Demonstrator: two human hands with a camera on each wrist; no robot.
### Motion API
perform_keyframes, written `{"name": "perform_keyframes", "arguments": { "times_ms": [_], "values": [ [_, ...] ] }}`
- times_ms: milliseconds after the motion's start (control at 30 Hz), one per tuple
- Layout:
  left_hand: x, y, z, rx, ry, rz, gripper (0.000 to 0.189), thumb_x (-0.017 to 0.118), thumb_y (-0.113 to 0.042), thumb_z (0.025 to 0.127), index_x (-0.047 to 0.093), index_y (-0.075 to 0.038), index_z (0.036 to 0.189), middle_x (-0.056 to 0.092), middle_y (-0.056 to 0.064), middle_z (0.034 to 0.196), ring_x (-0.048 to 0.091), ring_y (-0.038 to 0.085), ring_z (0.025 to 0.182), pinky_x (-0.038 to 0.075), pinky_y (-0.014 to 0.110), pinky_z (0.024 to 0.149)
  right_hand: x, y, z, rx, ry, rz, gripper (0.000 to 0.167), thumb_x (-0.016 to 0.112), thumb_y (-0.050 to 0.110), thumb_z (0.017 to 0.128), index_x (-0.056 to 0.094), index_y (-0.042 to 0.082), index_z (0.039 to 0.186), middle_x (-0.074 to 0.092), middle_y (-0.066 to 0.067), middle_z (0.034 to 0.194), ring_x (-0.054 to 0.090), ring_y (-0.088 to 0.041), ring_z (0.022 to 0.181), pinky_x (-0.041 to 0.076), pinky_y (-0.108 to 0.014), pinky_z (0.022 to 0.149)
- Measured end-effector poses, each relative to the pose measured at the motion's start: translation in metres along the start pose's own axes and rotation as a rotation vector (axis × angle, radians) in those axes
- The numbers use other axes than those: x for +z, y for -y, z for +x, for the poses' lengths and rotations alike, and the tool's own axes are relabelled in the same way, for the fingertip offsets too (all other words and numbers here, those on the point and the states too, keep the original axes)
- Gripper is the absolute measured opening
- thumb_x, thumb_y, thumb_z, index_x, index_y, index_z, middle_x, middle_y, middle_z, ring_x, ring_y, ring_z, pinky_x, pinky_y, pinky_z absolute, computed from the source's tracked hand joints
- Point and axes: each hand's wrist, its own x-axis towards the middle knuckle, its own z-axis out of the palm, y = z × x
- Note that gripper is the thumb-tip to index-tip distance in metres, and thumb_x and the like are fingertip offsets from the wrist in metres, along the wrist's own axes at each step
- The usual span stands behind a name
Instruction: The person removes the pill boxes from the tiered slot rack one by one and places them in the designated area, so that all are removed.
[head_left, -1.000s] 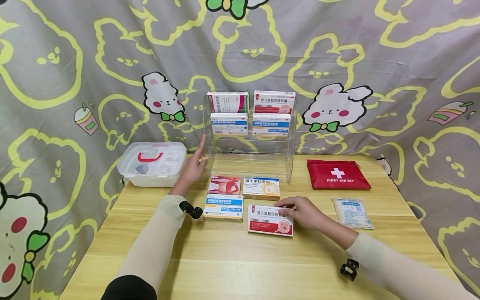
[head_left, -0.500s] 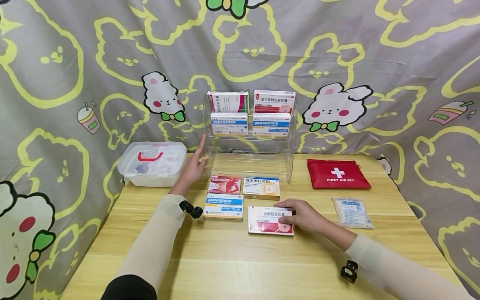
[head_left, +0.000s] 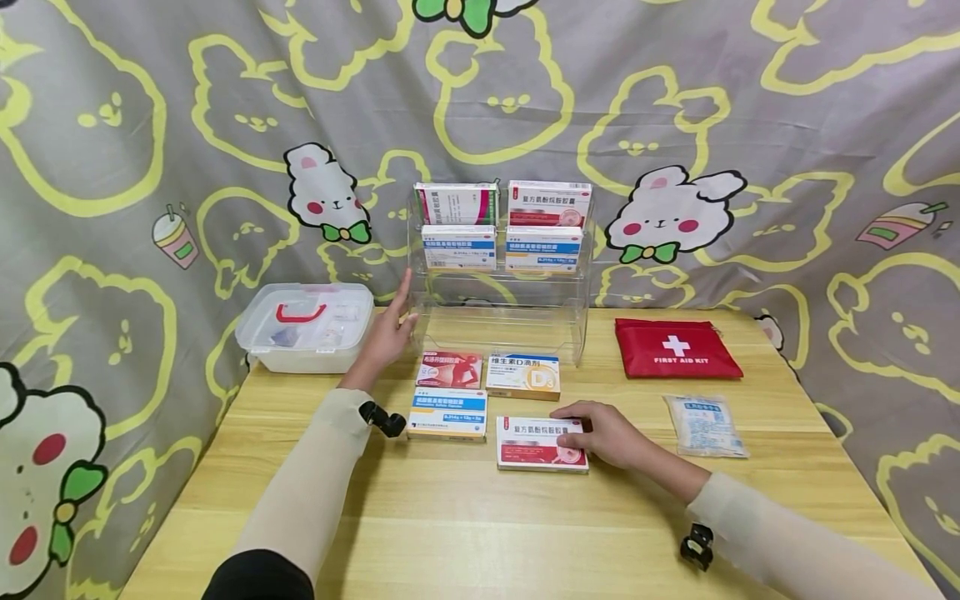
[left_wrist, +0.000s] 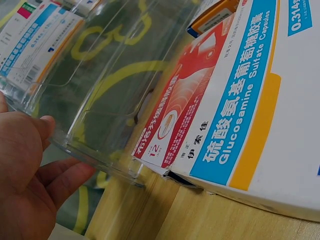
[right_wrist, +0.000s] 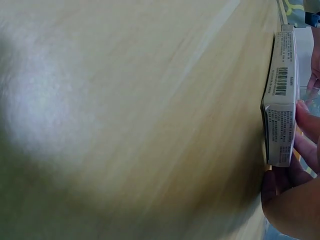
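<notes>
In the head view my right hand pinches a red-and-white medicine box, thumb on its printed face and fingers at its far right edge. The right wrist view shows this medicine box edge-on, close over the wood. My left hand rests against the left side of a clear tiered rack, index finger straight; in the left wrist view the thumb and fingers of the left hand lie along the rack's edge. Two blue-and-white boxes stand in the rack below a green-and-magenta box and a red-and-white box.
On the wooden table, before the rack, lie a red box, a vitamin D box and a blue-and-white glucosamine box. A lidded plastic case stands left; a red first aid pouch and a packet lie right.
The box under my right hand has tilted flatter and shifted slightly toward me. My right thumb has moved lower on its face. The left hand has stayed against the rack.
</notes>
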Motion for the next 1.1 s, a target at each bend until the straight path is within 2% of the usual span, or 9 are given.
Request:
{"name": "perform_keyframes", "arguments": {
  "times_ms": [133, 300, 567, 733, 867, 1100],
  "values": [
    [0.0, 0.0, 0.0, 0.0, 0.002, 0.007, 0.086, 0.05, -0.015, 0.11, -0.007, -0.057, 0.159, 0.032, 0.017, 0.165, 0.044, 0.037, 0.145, 0.051, 0.038, 0.065, 0.0, 0.0, 0.0, -0.003, -0.004, 0.003, 0.039, 0.081, 0.024, 0.091, 0.074, 0.01, 0.127, 0.071, -0.009, 0.126, 0.061, -0.032, 0.121, 0.043, -0.059, 0.108],
    [0.001, 0.002, 0.001, 0.005, -0.001, 0.006, 0.086, 0.051, -0.016, 0.11, -0.006, -0.057, 0.159, 0.034, 0.017, 0.164, 0.045, 0.037, 0.144, 0.051, 0.039, 0.063, 0.0, 0.003, -0.004, -0.006, -0.026, -0.001, 0.041, 0.08, 0.024, 0.092, 0.072, 0.011, 0.13, 0.069, -0.009, 0.129, 0.06, -0.031, 0.122, 0.044, -0.058, 0.108],
    [0.002, 0.003, 0.002, 0.01, -0.001, -0.004, 0.086, 0.051, -0.017, 0.109, -0.006, -0.058, 0.159, 0.034, 0.016, 0.164, 0.046, 0.037, 0.144, 0.053, 0.042, 0.069, 0.006, 0.014, -0.023, -0.111, -0.092, -0.097, 0.048, 0.083, 0.025, 0.089, 0.07, 0.016, 0.134, 0.067, -0.002, 0.134, 0.059, -0.025, 0.127, 0.047, -0.052, 0.108],
    [0.002, 0.003, 0.002, 0.004, -0.004, -0.013, 0.086, 0.052, -0.016, 0.109, -0.006, -0.059, 0.158, 0.034, 0.016, 0.164, 0.047, 0.037, 0.143, 0.052, 0.041, 0.063, 0.013, 0.016, -0.034, -0.177, -0.093, -0.125, 0.049, 0.084, 0.03, 0.088, 0.071, 0.018, 0.133, 0.066, 0.004, 0.133, 0.06, -0.022, 0.125, 0.049, -0.05, 0.106],
    [0.002, 0.004, 0.002, 0.001, -0.003, -0.008, 0.087, 0.052, -0.016, 0.109, -0.006, -0.059, 0.158, 0.035, 0.017, 0.163, 0.048, 0.037, 0.142, 0.051, 0.038, 0.058, 0.018, 0.014, -0.039, -0.232, -0.114, -0.162, 0.048, 0.086, 0.027, 0.085, 0.073, 0.016, 0.13, 0.067, 0.005, 0.131, 0.061, -0.021, 0.124, 0.05, -0.048, 0.105],
    [0.002, 0.004, 0.002, 0.004, -0.006, -0.004, 0.086, 0.052, -0.016, 0.109, -0.005, -0.058, 0.159, 0.036, 0.019, 0.162, 0.052, 0.04, 0.138, 0.05, 0.037, 0.055, 0.021, 0.014, -0.041, -0.241, -0.125, -0.183, 0.045, 0.087, 0.022, 0.085, 0.074, 0.016, 0.127, 0.067, 0.006, 0.13, 0.061, -0.019, 0.123, 0.051, -0.046, 0.105]
  ]
}}
